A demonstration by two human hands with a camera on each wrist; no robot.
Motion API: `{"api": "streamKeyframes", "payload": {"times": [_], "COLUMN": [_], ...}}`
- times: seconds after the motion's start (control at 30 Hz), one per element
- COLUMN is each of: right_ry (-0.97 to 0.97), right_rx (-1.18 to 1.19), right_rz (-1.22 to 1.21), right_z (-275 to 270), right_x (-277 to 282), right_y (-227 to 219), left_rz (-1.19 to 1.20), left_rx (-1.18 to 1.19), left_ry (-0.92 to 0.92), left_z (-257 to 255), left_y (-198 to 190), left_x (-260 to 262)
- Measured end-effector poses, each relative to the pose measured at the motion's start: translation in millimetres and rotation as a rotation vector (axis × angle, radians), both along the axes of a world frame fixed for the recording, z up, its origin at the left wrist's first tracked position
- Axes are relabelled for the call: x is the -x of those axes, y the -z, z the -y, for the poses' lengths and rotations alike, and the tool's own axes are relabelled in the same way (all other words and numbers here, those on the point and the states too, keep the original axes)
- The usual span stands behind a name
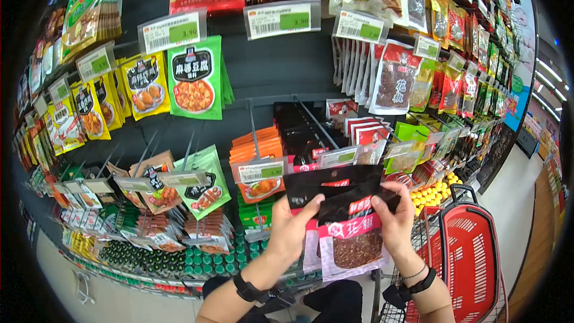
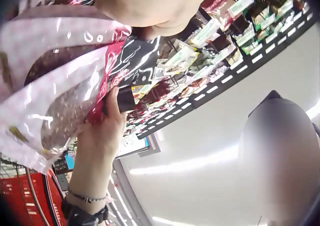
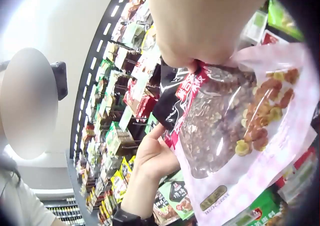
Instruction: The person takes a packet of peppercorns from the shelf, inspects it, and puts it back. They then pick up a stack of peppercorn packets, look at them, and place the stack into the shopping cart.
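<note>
Two peppercorn packets with black tops and pink-and-white lower parts overlap in front of the shelf. Through a clear window, the front packet [image 1: 351,245] shows dark reddish-brown peppercorns. Behind it, to the left, the rear packet [image 1: 302,184] is mostly covered. My left hand [image 1: 288,227] grips the packets at their left side, thumb across the front. At the upper right edge of the front packet, my right hand [image 1: 396,218] pinches it between thumb and fingers. In the right wrist view, the front packet [image 3: 215,121] hangs tilted between both hands.
Hooks hold seasoning packets, among them a green one [image 1: 194,78] and orange ones [image 1: 260,167]. Black packets [image 1: 299,134] hang on a hook just beyond my hands. A red shopping basket [image 1: 472,251] stands at right. Price tags [image 1: 284,20] jut from the hooks.
</note>
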State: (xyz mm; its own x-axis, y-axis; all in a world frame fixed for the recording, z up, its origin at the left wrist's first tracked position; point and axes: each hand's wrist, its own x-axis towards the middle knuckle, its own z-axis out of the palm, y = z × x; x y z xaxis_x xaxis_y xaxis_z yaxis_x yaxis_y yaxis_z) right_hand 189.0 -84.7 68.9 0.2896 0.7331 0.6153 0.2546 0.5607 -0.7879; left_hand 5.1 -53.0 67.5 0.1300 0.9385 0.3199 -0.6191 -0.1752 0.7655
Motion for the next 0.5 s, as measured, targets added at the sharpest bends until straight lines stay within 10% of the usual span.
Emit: {"api": "streamKeyframes", "payload": {"times": [0.27,0.5], "right_ry": [-0.224,-0.375], "right_rx": [-0.109,0.048], "right_rz": [-0.310,-0.308], "right_z": [-37.4,-108.5], "right_x": [-2.3,-31.0], "right_y": [-111.7,-147.9], "left_rz": [-0.287,-0.341], "left_rx": [-0.215,-0.057], "left_ry": [0.151,0.184], "left_z": [-68.1,-136.0], "left_y": [-149.4,-200.3], "left_x": [1.0,-12.0]}}
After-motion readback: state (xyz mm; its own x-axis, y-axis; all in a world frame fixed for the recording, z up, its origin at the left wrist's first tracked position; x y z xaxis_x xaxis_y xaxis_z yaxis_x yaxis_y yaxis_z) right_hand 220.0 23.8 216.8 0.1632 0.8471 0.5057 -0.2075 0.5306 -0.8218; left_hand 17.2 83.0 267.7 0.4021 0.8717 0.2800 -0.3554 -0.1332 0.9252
